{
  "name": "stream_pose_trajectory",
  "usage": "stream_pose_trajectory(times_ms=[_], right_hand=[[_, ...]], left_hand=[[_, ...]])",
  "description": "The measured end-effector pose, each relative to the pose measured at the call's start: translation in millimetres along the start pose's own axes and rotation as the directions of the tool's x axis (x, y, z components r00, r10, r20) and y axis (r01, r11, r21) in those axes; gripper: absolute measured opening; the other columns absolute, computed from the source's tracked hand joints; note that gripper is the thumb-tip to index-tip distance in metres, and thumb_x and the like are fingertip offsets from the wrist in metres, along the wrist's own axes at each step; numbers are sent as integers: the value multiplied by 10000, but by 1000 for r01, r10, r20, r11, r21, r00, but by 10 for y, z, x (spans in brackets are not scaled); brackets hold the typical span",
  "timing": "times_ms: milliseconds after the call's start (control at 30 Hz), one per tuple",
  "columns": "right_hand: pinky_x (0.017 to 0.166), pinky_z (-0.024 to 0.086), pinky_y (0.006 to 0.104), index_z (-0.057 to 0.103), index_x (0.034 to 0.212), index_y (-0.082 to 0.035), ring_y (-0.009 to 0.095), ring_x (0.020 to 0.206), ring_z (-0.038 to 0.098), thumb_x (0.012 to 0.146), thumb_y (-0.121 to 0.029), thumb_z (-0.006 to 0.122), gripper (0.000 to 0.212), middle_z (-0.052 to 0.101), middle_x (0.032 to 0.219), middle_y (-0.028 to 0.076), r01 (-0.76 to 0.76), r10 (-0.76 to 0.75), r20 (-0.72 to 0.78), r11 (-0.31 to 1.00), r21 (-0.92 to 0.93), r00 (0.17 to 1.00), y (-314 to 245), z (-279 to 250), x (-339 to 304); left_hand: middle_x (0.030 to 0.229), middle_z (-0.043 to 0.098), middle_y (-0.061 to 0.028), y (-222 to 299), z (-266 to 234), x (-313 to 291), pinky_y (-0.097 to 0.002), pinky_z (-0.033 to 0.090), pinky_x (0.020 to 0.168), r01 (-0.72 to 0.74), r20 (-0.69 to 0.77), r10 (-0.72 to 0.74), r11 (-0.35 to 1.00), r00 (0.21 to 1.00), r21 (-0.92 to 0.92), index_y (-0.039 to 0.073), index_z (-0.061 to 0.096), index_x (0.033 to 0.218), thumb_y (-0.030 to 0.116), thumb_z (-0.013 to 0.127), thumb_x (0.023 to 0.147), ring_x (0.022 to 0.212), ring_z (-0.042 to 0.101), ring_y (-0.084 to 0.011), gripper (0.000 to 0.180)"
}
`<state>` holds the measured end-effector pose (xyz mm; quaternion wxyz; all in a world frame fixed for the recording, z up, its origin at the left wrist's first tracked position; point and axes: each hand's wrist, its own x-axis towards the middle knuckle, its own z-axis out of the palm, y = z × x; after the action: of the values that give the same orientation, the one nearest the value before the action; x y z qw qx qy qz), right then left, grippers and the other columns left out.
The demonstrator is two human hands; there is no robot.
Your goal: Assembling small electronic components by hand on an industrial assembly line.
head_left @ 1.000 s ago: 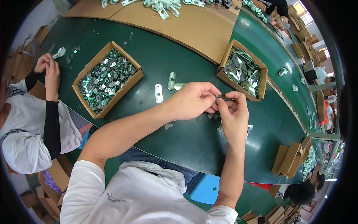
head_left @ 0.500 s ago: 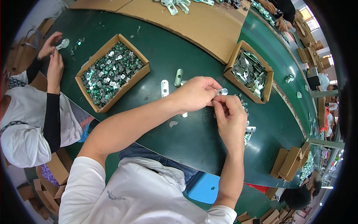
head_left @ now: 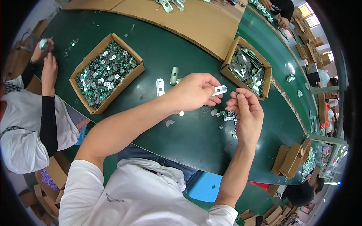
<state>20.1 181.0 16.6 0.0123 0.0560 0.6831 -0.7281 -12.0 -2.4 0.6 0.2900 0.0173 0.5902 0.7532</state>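
My left hand [head_left: 198, 92] pinches a silvery oblong plate [head_left: 220, 90] with rounded ends and a small square hole. Just right of it, my right hand [head_left: 246, 111] has thumb and forefinger closed on a small dark piece [head_left: 237, 95], apart from the plate. Several small clear square pieces [head_left: 228, 117] are scattered on the table below and between my hands. Left of my left hand lie a white oblong plate [head_left: 160, 86] and a greenish one [head_left: 174, 75]; other plates are partly hidden under my wrist.
A cardboard box [head_left: 120, 87] of small square pieces stands to the left. Another box [head_left: 267, 81] holds shiny plates at the right. Flat cardboard [head_left: 188, 30] covers the far table [head_left: 181, 137]. A co-worker's hands [head_left: 48, 71] work at far left; a blue stool [head_left: 205, 187] is below.
My right hand has parted from my left and moved right, with a small dark piece now showing in its fingertips. The oblong plate in my left hand shows more fully.
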Motion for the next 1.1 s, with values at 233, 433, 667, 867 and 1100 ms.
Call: stream_pose_trajectory(times_ms=[233, 433, 667, 867, 1100], right_hand=[[688, 569, 269, 558, 1072, 59, 149, 771, 652, 955, -62, 535, 170, 658, 939, 140, -30, 31, -18, 999, 23, 999, 2, 73, -4], [691, 548, 261, 563, 1030, 32, 138, 800, 636, 950, -52, 539, 119, 632, 963, 100, 90, -93, -30, 992, -89, 995, 78, 187, -35], [765, 493, 244, 515, 1071, 6, 132, 941, 567, 934, -29, 549, 145, 485, 1167, 95, 306, -324, -35, 920, -245, 945, 268, 310, -26], [742, 476, 235, 456, 1154, -5, 122, 883, 588, 949, -58, 531, 225, 554, 1055, 87, 162, -160, -58, 987, 14, 985, 179, 400, -85], [753, 470, 228, 476, 1156, -7, 110, 883, 588, 959, -90, 521, 218, 584, 1039, 88, 120, -119, -35, 993, 12, 992, 219, 398, -77]], left_hand=[[1106, 623, -173, -15, 3, -8, -312, 552, 865, -21, -3, 21, 1000, 1000, -5, -58, 517, 1176, 76, 422, 985, 1020, 648, -229, 252], [1130, 609, -172, -40, 26, -15, -314, 545, 881, -48, 9, 49, 998, 999, -35, -58, 513, 1186, 67, 411, 987, 1047, 635, -227, 256], [1144, 595, -168, -18, 78, -60, -335, 529, 926, -92, 50, 105, 974, 993, -208, -60, 494, 1179, 49, 406, 984, 1054, 626, -237, 239], [1075, 624, -145, -24, 94, -66, -322, 535, 908, -126, 58, 142, 966, 988, -225, -63, 509, 1157, 61, 445, 979, 1001, 635, -198, 226], [980, 653, -120, -75, 77, -32, -292, 559, 832, -164, 51, 174, 972, 983, -169, -66, 535, 1122, 66, 486, 964, 927, 652, -166, 212]])
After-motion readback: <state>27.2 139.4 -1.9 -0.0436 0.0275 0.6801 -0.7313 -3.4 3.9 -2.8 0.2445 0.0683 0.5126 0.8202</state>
